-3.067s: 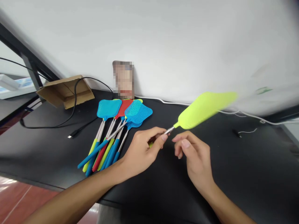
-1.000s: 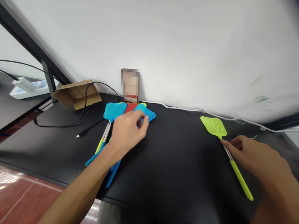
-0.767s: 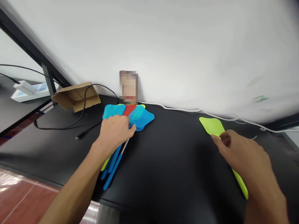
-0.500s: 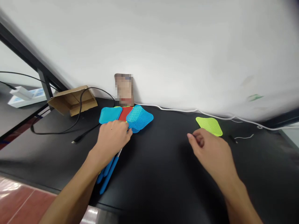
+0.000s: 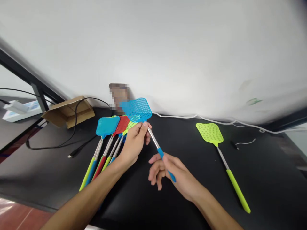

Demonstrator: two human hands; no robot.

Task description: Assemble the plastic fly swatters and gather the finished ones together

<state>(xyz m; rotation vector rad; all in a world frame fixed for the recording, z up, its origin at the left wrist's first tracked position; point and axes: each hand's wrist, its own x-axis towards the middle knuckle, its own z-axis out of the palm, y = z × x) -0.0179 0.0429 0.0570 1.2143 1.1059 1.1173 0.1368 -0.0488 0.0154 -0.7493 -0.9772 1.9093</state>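
Observation:
A blue fly swatter (image 5: pixel 140 108) with a metal shaft is raised above the table, its mesh head toward the wall. My left hand (image 5: pixel 134 142) pinches it at the neck, just below the head. Around its blue handle is my right hand (image 5: pixel 176 171), the thumb laid over the grip and the other fingers loosely curled underneath. Left of my left hand lies a group of several fly swatters with blue, red (image 5: pixel 121 124) and green heads, overlapping and partly hidden by my arm. A single green fly swatter (image 5: pixel 209 132) lies to the right of my right hand.
An open cardboard box (image 5: pixel 69 110) stands at the back left, with a black cable (image 5: pixel 48 148) looping past it. A pixelated upright object (image 5: pixel 117 92) leans against the wall. A white cable (image 5: pixel 177 116) follows the table's back edge; a small dark piece (image 5: pixel 234 145) lies far right.
My left hand has lifted the blue swatter from the group and moved right with it. My right hand has left the green swatter and come left onto the blue handle.

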